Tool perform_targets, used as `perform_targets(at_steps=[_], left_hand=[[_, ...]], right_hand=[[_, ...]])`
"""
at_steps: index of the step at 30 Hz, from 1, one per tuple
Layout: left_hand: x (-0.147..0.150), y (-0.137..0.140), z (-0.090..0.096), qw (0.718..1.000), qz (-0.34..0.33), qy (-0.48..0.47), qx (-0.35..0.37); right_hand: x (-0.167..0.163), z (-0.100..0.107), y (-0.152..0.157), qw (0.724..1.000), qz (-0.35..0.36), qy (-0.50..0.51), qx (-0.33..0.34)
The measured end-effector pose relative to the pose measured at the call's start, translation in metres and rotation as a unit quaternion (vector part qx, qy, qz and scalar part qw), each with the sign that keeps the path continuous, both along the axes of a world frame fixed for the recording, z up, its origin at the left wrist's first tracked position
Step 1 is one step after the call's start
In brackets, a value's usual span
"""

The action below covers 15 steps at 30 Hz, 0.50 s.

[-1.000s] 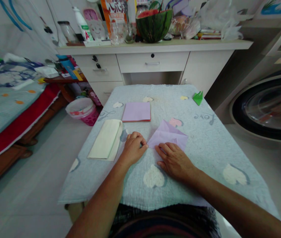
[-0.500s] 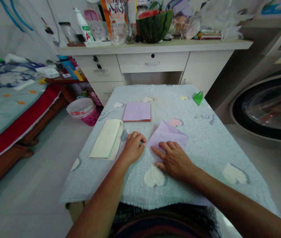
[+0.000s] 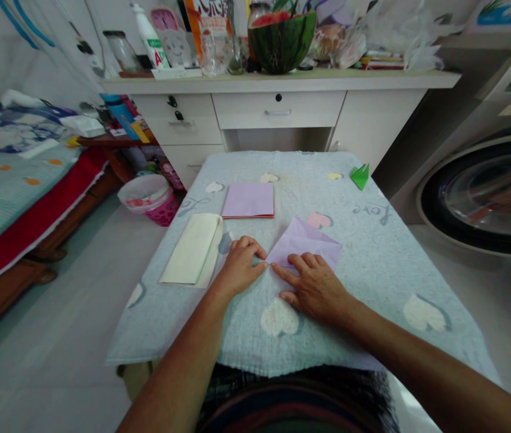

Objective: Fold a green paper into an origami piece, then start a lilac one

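A folded sheet of purple origami paper lies on the cloth-covered table. My left hand pinches the sheet's left corner between thumb and fingers. Over its near edge, my right hand lies with fingers spread, pressing the paper flat; the index fingertip is close to the pinched corner. Beyond my left hand sits a stack of square paper, purple on top with a red edge beneath. Folded pale yellow-green paper rests to the left.
A small green folded paper piece is at the table's far right. Behind stands a white cabinet bearing a cut watermelon, jars and bags. A washing machine is on the right; a pink bin and a bed are on the left.
My right index finger has slid slightly left toward the corner that my left hand pinches. The whole view has shifted slightly; the papers otherwise keep their places.
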<state>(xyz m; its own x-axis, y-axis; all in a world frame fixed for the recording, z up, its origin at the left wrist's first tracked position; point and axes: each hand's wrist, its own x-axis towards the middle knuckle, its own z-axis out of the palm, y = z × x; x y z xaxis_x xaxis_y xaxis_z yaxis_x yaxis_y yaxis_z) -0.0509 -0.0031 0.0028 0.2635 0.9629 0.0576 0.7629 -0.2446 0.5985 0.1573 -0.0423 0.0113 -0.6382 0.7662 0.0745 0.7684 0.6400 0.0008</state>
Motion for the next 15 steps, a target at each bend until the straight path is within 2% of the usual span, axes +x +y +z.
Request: perform_targets(at_steps=[15], left_hand=[[0.0002,0.0023,-0.0048,1.0,-0.007,0.003,0.024]], right_hand=[[0.0003,-0.0015,0.0,1.0,0.002,0.005,0.006]])
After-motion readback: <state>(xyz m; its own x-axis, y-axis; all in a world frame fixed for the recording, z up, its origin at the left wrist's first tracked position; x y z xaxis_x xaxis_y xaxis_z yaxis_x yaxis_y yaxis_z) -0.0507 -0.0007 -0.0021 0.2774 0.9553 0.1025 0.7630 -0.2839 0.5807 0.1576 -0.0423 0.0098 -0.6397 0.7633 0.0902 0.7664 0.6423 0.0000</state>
